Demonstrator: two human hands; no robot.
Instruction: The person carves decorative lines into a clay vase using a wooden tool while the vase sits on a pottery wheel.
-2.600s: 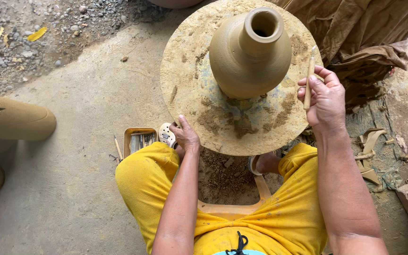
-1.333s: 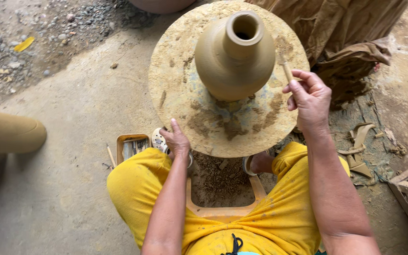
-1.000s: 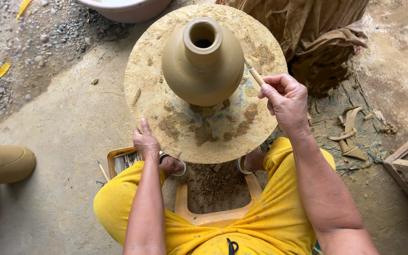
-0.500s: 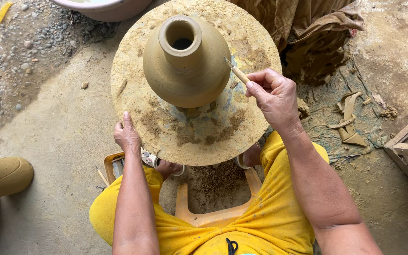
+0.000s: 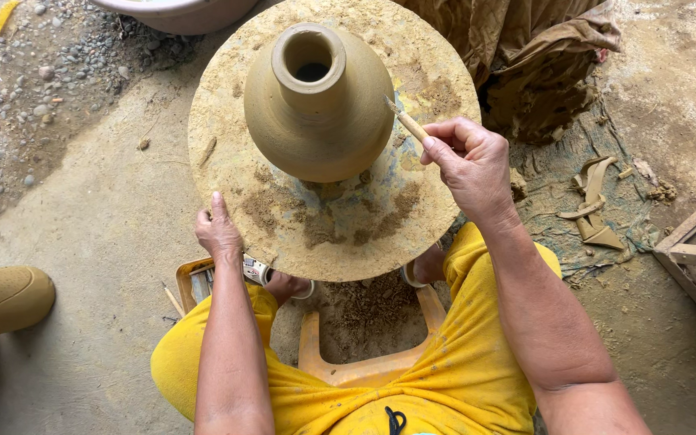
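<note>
A slim wooden stick tool (image 5: pixel 407 122) is pinched in the closed fingers of the right hand (image 5: pixel 470 165), its tip set against the shoulder of the narrow-necked tan clay vase (image 5: pixel 319 109). The vase is stood upright on the round clay-smeared wooden turntable (image 5: pixel 227 153), whose near-left rim is touched by the left hand (image 5: pixel 218 234), fingers laid flat and gripping nothing.

The clay vase (image 5: pixel 320 109) is showing plain olive-tan; the round board (image 5: pixel 227 153) is looking mottled sandy brown; the trousers (image 5: pixel 445 387) are glowing yellow.

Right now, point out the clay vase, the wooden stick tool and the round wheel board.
clay vase (image 5: pixel 320 121), head view, on its rounded shoulder.
wooden stick tool (image 5: pixel 407 122), head view, mid-shaft above the right hand (image 5: pixel 469 165).
round wheel board (image 5: pixel 227 173), head view, bare left part by the left hand (image 5: pixel 219 234).
</note>
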